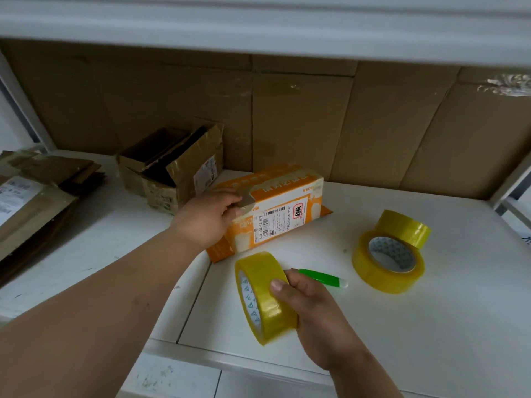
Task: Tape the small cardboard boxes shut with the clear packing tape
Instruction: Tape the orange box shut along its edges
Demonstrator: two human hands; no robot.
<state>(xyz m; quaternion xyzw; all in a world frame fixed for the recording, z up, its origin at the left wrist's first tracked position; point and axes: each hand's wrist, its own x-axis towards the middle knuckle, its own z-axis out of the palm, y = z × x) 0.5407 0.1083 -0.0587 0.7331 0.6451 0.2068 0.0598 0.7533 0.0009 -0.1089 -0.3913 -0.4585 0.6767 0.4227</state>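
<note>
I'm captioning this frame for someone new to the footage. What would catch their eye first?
The orange-and-white box at the middle of the white table, gripped at its near end by the left hand. Nearer the camera, the right hand holds a yellowish tape roll on edge; two more rolls sit to the right.

I am seeing three tape rolls [265,297], one orange box [275,214], one open brown box [172,173], and one green cutter [321,277].
</note>
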